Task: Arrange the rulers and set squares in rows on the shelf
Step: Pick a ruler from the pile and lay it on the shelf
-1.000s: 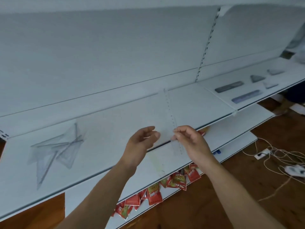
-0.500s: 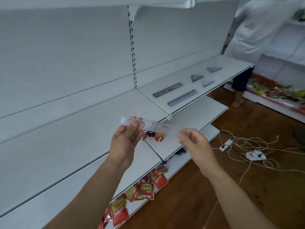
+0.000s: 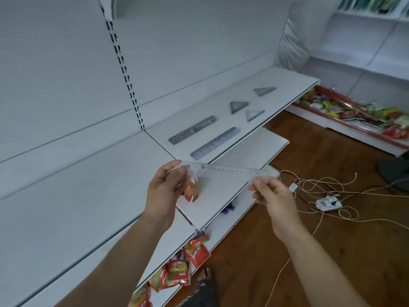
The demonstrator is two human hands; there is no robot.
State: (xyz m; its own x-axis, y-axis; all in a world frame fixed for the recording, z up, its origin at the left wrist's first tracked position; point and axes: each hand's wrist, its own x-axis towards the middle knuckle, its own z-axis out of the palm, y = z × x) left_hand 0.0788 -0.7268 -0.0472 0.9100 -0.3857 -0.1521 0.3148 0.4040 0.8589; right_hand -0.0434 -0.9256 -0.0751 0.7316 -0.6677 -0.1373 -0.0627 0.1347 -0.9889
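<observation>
While my left hand (image 3: 164, 189) and right hand (image 3: 272, 193) pinch the clear ruler (image 3: 228, 170) by its ends, it hangs mid-frame, long axis left-right. On the shelf (image 3: 276, 85) the bluish ruler (image 3: 215, 143) lies just above it; right hand nearer.

Left shelf board (image 3: 77, 196) open from the front, right shelf board (image 3: 294, 82) carries grey ruler (image 3: 192, 132), blue ruler (image 3: 215, 143), three set squares (image 3: 238, 106), narrow gap between the two rulers, slotted upright (image 3: 124, 69) at the back joint
</observation>
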